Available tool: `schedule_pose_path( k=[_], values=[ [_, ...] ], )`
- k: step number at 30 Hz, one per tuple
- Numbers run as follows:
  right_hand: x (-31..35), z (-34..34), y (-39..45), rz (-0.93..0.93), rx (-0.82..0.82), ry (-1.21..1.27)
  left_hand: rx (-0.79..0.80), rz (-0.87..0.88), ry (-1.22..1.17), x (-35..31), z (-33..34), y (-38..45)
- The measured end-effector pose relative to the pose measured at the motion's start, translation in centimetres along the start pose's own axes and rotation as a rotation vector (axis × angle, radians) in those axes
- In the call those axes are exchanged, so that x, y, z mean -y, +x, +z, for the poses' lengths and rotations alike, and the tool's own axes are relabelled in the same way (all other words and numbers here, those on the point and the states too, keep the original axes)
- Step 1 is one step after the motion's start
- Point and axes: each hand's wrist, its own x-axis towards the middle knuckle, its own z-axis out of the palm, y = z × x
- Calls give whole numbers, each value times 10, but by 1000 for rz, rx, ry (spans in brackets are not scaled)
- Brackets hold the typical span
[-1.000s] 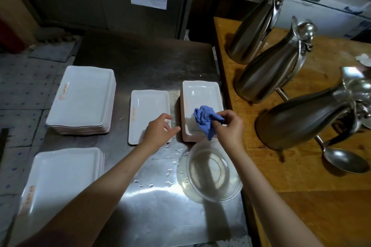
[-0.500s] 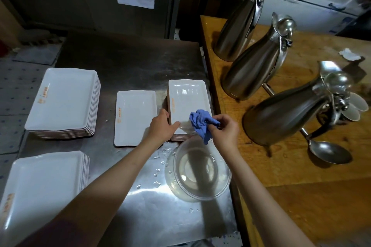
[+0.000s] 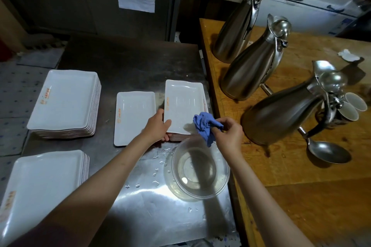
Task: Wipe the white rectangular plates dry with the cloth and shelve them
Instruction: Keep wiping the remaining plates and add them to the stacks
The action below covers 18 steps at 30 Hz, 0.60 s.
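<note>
left hand (image 3: 157, 126) grips the near-left corner of the top plate (image 3: 183, 104) on the stack right in front of it, thumb on top. right hand (image 3: 227, 133) pinches the blue cloth (image 3: 204, 124) over the plate's near edge. plate looks stiff, prob slick w/ water, so i'd hold the rim. orange print on it, can't read it.

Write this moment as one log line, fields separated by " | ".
left hand: grips top plate of stack | right hand: holds blue cloth at plate | step: wiping | shelved: not yet
</note>
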Motion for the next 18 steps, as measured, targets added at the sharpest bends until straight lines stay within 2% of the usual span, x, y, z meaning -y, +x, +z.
schedule_pose_path(
  k=[18],
  values=[
    [6, -17, 2, -16, -48, -11, -28, -45, -287, -4, -9, -27]
  ],
)
